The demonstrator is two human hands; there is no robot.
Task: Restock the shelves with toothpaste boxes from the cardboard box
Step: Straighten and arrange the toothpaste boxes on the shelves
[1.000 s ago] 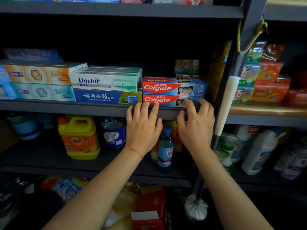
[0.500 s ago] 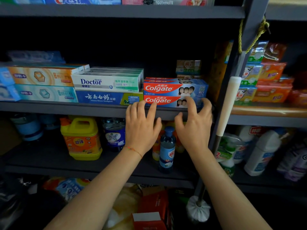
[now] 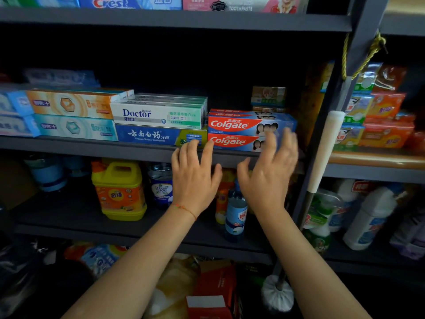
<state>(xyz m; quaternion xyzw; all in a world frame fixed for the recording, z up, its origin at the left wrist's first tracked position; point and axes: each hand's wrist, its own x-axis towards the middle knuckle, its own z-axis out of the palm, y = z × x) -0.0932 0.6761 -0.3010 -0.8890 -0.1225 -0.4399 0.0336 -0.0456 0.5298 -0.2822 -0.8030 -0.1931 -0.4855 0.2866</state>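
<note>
Nearest, at the bottom edge, a red cardboard box with a white flap sits low between the two forearms, beside a white brush head on a dark pole. Up from there, the left hand is spread flat, fingers straight and holding nothing, its fingertips at the front lip of the shelf just below the blue toothpaste box. The right hand is blurred — fingers loosely extended in front of the right end of the lower Colgate box; whether they touch it cannot be told. Behind the hands, on the level below, stand a yellow jug and a small blue bottle. On the shelf itself the two Colgate boxes lie stacked, the upper Colgate box squarely on the lower one — just beside them, a white Doctor box rests on the blue one. Farther left are orange and teal boxes, also stacked. Highest up, Crest boxes line the top level.
</note>
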